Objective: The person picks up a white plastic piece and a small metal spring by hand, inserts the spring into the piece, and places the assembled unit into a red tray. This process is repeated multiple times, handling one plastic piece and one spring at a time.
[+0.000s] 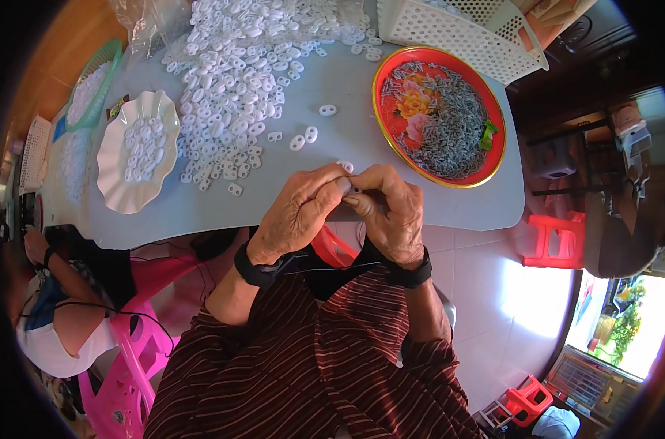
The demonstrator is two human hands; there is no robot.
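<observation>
From my remote station I observe the left hand (303, 205) and the right hand (391, 208) meeting at the fingertips, above the front edge of the table (332, 80). Both grips are drawn together, thumb against forefinger; whatever they clamp is mostly hidden, and I cannot tell what it is. A white piece (345, 167) shows just beyond the left forefinger; I cannot tell whether it is held or lies on the table. Ahead, three loose pieces (311, 134) lie apart from a large heap (230, 88) of similar white pieces, many of them oval with two holes. To the right I record a round red tray (497, 110) with a gold rim, containing grey pins (456, 124) and a green scrap (488, 135). To the left stands a wavy-edged dish (116, 157) holding more pieces (144, 146), with a green basket (113, 62) behind it. Each wrist carries a black band (255, 267).
</observation>
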